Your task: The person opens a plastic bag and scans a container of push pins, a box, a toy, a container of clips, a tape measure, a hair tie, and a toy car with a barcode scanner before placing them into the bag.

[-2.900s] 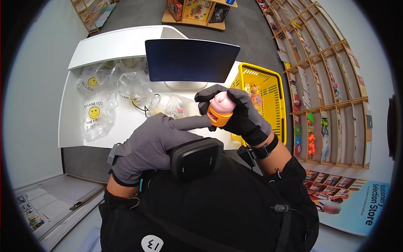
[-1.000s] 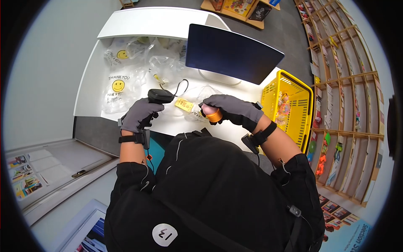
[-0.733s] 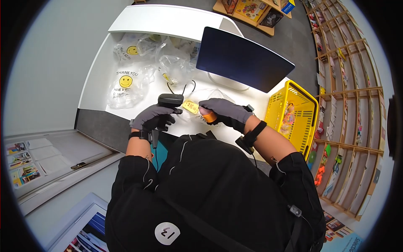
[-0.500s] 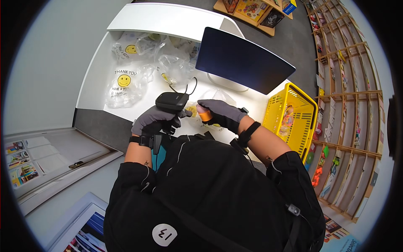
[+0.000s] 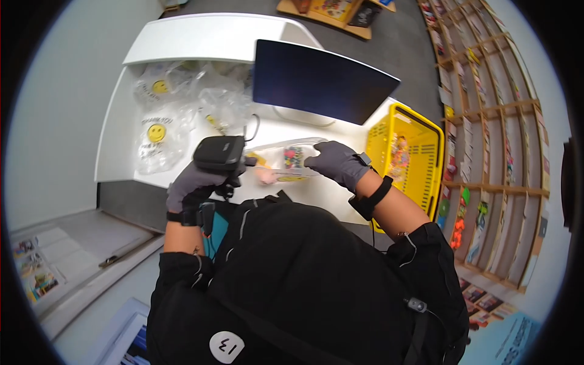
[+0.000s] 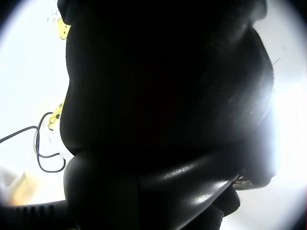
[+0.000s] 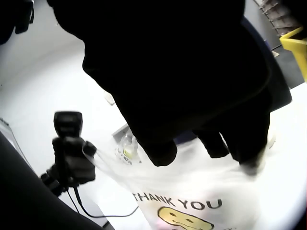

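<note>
My gloved left hand [image 5: 193, 187] grips a black handheld barcode scanner [image 5: 220, 152], whose cable [image 6: 37, 143] trails onto the counter. Opposite it, my gloved right hand [image 5: 337, 163] holds the upper edge of a clear plastic bag [image 7: 187, 201] printed "THANK YOU". The bag's rim stretches across toward my left fingertips. Within the bag lie a pink toy [image 5: 266, 176], a yellow packet [image 5: 257, 159] and a colourful patterned item [image 5: 293, 157]. Dark glove and scanner fill most of the left wrist view.
A monitor [image 5: 322, 79] stands behind the hands. To the right is a yellow basket [image 5: 424, 173] with packaged items inside. More smiley-printed plastic bags [image 5: 159, 149] lie at the counter's left. Beyond the basket rise wooden shelves [image 5: 496, 191].
My right hand has let go of the pink and orange toy, which is now in the bag, and holds the bag's edge. The left hand has taken up the scanner since the first frame.
</note>
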Available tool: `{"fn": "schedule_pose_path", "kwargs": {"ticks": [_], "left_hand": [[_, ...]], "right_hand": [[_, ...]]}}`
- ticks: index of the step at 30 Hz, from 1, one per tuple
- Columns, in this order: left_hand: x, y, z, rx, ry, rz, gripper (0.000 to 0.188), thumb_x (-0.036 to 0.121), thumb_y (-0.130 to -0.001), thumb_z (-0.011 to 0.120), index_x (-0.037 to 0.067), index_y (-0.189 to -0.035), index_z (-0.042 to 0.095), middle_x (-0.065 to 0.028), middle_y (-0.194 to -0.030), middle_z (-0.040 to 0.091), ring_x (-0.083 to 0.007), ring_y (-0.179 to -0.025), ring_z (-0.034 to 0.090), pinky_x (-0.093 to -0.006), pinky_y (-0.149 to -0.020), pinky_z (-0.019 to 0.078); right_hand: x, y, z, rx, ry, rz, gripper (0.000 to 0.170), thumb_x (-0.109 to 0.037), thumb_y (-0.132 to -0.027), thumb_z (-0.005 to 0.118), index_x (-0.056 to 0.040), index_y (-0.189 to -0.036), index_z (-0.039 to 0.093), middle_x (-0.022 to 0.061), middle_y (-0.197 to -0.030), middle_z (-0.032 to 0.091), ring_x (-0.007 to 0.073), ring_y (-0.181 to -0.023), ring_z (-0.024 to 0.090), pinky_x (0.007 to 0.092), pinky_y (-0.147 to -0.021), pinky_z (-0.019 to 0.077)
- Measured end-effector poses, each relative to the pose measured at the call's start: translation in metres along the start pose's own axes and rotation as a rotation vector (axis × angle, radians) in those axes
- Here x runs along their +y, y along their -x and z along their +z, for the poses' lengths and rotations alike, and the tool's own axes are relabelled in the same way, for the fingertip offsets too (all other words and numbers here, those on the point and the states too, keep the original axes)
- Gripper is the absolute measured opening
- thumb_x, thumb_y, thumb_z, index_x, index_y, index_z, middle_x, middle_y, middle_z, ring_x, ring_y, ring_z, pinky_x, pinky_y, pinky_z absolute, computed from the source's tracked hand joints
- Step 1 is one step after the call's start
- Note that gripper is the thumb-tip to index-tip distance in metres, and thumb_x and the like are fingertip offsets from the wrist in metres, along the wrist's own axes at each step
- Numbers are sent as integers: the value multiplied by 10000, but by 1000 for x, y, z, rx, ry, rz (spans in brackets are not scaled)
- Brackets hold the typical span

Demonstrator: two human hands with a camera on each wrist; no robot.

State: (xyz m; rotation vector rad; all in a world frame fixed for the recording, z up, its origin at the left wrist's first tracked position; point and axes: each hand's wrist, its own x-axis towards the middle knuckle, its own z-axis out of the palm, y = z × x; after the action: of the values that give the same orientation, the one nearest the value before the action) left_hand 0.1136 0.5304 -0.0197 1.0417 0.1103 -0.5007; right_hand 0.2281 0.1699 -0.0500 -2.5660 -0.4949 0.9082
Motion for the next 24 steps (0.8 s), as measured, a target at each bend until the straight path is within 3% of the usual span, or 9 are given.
{"fn": "schedule_pose_path", "kwargs": {"ticks": [6, 8, 11, 13, 16, 17, 18, 21, 24], "left_hand": [[12, -6, 11, 23, -129, -167, 628, 87, -764, 800, -19, -1370, 675, -198, -1356, 739, -216, -933, 754, -345, -788, 617], [9, -5, 12, 29, -191, -213, 585, 104, -790, 796, -6, -1351, 673, -205, -1406, 713, -226, -922, 758, -351, -767, 620], [4, -7, 13, 64, -131, -208, 560, 94, -792, 774, 12, -1338, 682, -187, -1406, 712, -213, -897, 758, -337, -698, 616], [3, -10, 12, 60, -185, -250, 558, 90, -790, 763, 16, -1337, 683, -178, -1404, 714, -210, -890, 757, -336, -678, 613], [8, -14, 15, 99, -276, -309, 554, 83, -788, 742, 23, -1336, 685, -159, -1401, 718, -205, -874, 754, -333, -640, 608], [12, -14, 18, 133, -302, -331, 548, 81, -791, 729, 26, -1335, 686, -147, -1389, 722, -202, -867, 752, -333, -628, 606], [18, -13, 21, 171, -329, -352, 542, 80, -794, 715, 29, -1334, 687, -135, -1377, 726, -200, -861, 750, -333, -615, 603], [36, -7, 34, 264, -378, -360, 557, 68, -808, 706, 30, -1363, 684, -121, -1326, 743, -202, -851, 751, -332, -602, 601], [43, 0, 37, 370, -382, -333, 597, 47, -828, 715, 27, -1424, 678, -119, -1247, 766, -212, -845, 756, -329, -600, 601]], "right_hand": [[7, 101, -100, 127, -557, 68, 448, -281, -1030, 671, 27, -1348, 738, 106, -1039, 782, 147, -890, 718, 286, -828, 560], [45, 119, -122, 601, -803, 51, 446, -291, -1036, 663, 36, -1328, 744, 75, -1035, 785, 127, -876, 715, 263, -805, 549], [134, 114, -128, 892, -853, 118, 414, -274, -1052, 644, 46, -1291, 753, 79, -1030, 781, 122, -876, 712, 253, -791, 541], [196, 105, -123, 698, -571, 477, 417, -301, -1045, 644, 28, -1270, 766, 98, -1031, 785, 167, -819, 725, 291, -757, 559], [322, 84, -59, 300, -170, 579, 439, -359, -1019, 650, 3, -1232, 780, 137, -1058, 797, 237, -805, 765, 343, -775, 605], [350, 48, -31, 195, 270, 151, 453, -411, -947, 711, -51, -1207, 800, 173, -1122, 803, 305, -919, 798, 403, -849, 633], [381, 36, -8, 206, 254, 151, 453, -411, -947, 711, -51, -1207, 800, 173, -1122, 803, 305, -919, 798, 403, -849, 633], [334, 23, 12, 287, 68, 645, 446, -380, -874, 786, -81, -1204, 807, 187, -1195, 797, 316, -1097, 785, 440, -953, 625], [321, 13, 18, 296, 136, 673, 468, -365, -830, 821, -98, -1214, 813, 188, -1222, 793, 334, -1125, 774, 453, -969, 617]]}}
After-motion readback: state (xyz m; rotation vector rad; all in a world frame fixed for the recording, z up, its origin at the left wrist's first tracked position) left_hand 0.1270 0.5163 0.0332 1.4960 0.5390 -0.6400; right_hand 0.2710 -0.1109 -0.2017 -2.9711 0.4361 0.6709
